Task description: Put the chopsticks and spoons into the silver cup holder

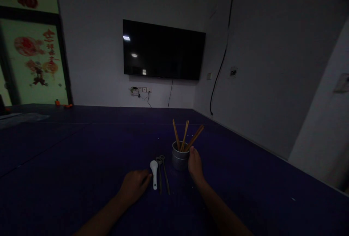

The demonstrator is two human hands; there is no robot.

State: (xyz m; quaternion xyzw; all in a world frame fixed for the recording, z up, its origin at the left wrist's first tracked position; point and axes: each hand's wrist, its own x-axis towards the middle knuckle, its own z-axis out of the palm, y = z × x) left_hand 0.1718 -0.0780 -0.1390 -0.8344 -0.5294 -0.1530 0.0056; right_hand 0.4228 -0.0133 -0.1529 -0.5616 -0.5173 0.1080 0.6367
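A grey metal cup stands upright on the table with several wooden chopsticks leaning in it. My right hand is closed against the cup's right side; some of its fingers are hidden behind it. Left of the cup lie a white soup spoon, its bowl pointing away from me, and two dark metal spoons side by side. My left hand rests on the table just left of the white spoon, thumb and forefinger apart, fingertips close to its handle. Nothing shows in that hand.
The dark blue tabletop reaches to the walls. A clear plastic sheet lies at the far left, and small orange objects sit along the back edge. A black cable hangs down the right wall beside the television.
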